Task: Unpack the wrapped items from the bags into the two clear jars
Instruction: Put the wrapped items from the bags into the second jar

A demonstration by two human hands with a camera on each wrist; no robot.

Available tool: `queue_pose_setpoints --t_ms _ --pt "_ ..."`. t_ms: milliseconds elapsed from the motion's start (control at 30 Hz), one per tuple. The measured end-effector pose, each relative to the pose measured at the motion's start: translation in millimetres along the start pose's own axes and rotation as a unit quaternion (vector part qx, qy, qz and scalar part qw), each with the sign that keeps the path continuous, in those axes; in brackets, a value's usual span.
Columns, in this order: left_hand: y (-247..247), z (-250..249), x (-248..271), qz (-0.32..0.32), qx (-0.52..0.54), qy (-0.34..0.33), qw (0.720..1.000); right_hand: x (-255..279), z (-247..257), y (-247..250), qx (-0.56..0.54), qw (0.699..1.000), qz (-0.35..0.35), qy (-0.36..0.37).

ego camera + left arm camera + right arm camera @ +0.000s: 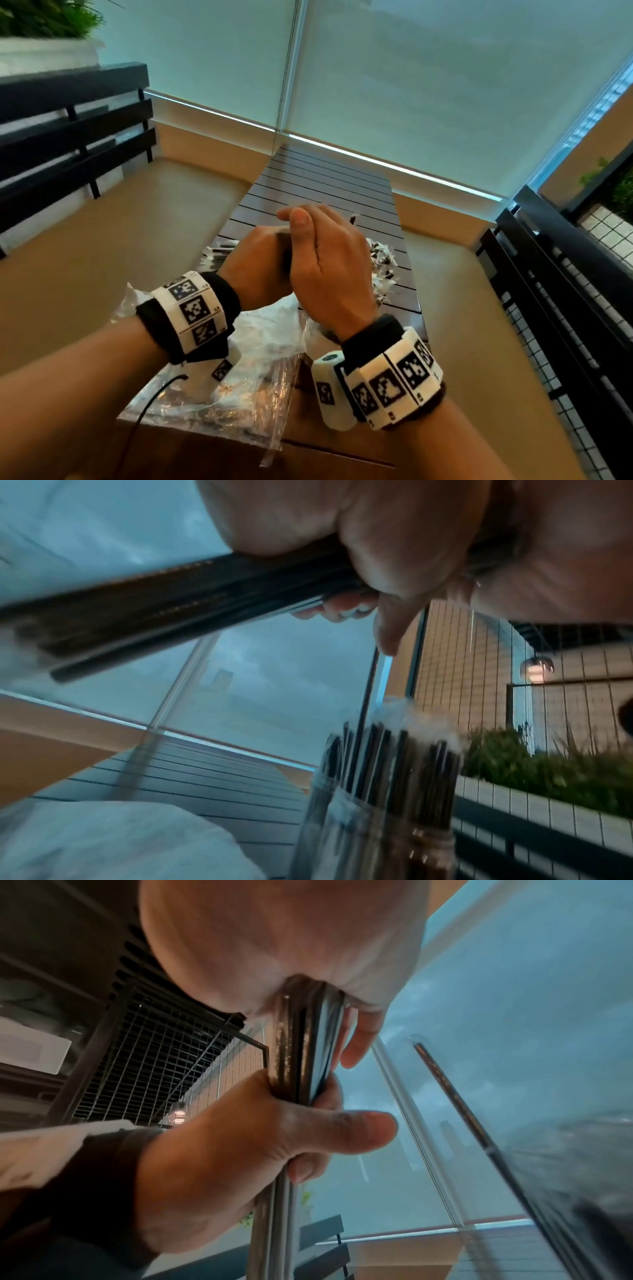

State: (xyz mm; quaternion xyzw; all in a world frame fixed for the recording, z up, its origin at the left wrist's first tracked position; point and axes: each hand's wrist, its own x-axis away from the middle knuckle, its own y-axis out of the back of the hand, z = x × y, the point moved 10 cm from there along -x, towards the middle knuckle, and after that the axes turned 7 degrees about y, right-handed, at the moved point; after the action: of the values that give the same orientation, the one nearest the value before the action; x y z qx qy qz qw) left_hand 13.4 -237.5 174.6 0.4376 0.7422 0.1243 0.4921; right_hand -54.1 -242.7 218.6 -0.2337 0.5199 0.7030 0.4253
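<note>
Nearest the wearer, an opened clear plastic bag lies crumpled on the near end of a dark slatted table. Just above it, both hands meet over the table. The left hand is clenched round a bundle of long, thin, dark wrapped items (they look like straws or stirrers in clear sleeves), and the right hand grasps the same bundle beside it, thumb up, fingers curled round it.

Past the hands, a clear jar stands on the table, already holding many upright dark wrapped sticks. A second jar, left of the hands, is only partly visible.

The step in hand seems to be squaring up the bundle before dropping it in. It would go best by keeping the ends level, tilting the bundle upright, steering it over the jar mouth, and loosening the grip only once the lower tips are inside.
</note>
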Motion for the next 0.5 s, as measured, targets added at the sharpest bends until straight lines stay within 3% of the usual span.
queue_pose_setpoints --t_ms 100,167,200,267,333,400,500 --pt "-2.2 19.6 -1.3 -0.023 0.037 0.07 0.997 2.4 -10.1 17.7 -0.013 0.999 -0.04 0.016" --pt "-9.2 35.1 -6.8 -0.005 0.015 0.135 0.991 -1.9 -30.7 43.6 0.057 0.994 -0.094 -0.018" --pt "-16.5 41.1 -7.3 0.024 0.009 0.16 0.987 -5.4 -43.9 49.0 0.119 0.989 -0.08 -0.04" --pt "-30.6 47.8 -6.4 0.07 0.018 0.185 0.98 -12.0 -71.5 34.8 0.21 0.974 0.048 -0.069" --pt "-36.7 58.0 -5.4 0.073 0.03 0.21 0.974 -7.7 -88.6 7.3 0.217 0.957 0.183 -0.059" --pt "-30.0 72.3 -4.5 0.036 0.04 0.254 0.966 9.1 -97.4 -14.9 0.229 0.935 0.267 -0.039" --pt "-14.2 85.4 -2.4 -0.015 0.064 0.292 0.954 55.2 -119.7 -41.0 0.29 0.873 0.388 -0.061"
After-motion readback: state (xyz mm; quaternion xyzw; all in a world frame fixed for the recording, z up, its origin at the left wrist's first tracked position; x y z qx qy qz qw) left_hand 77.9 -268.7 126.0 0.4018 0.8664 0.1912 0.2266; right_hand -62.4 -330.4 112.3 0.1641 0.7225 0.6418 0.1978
